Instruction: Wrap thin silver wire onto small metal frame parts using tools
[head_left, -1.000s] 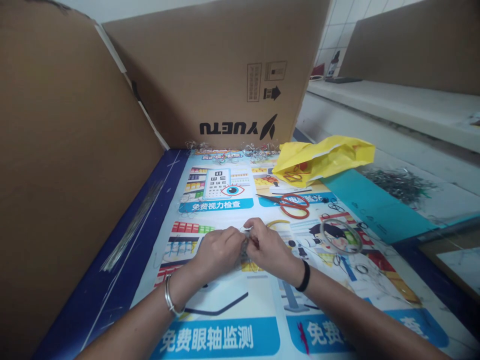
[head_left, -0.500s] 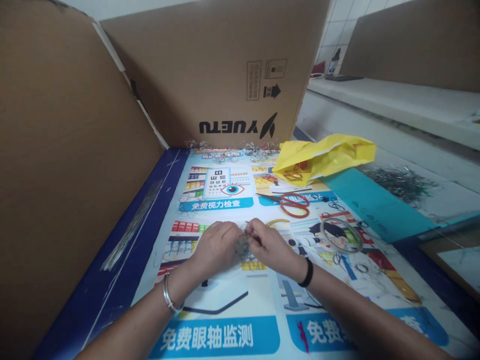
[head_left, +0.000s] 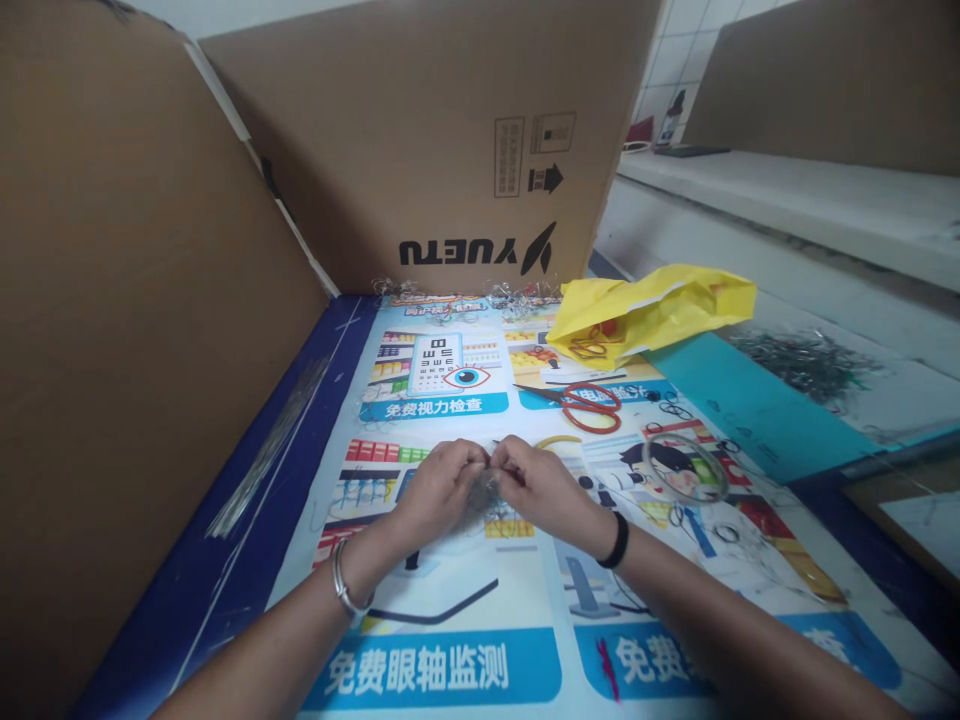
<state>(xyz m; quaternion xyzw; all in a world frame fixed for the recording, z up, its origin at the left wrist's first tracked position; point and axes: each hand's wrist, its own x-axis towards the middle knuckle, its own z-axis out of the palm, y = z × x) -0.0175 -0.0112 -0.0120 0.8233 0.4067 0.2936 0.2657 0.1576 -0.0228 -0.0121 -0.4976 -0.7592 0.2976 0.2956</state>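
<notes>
A small tangle of fine silvery wire sits between my two hands, above the printed sheet. My left hand is closed, its fingertips pinching the wire from the left. From the right, my right hand pinches at the same piece with thumb and forefinger. The fingertips of both hands almost meet, and they hide part of the wire. Just beyond my right hand lies a curved yellow strip. Scissors with orange handles rest farther back.
Cardboard walls stand at the back and left. A bundle of straight wires lies on the left. At the right are a yellow bag, a clear ring, a turquoise sheet and a heap of dark wire pieces.
My left hand's fingers have come up and closer to my right fingertips, now pinching at the top of the wire tangle. My right hand has barely moved.
</notes>
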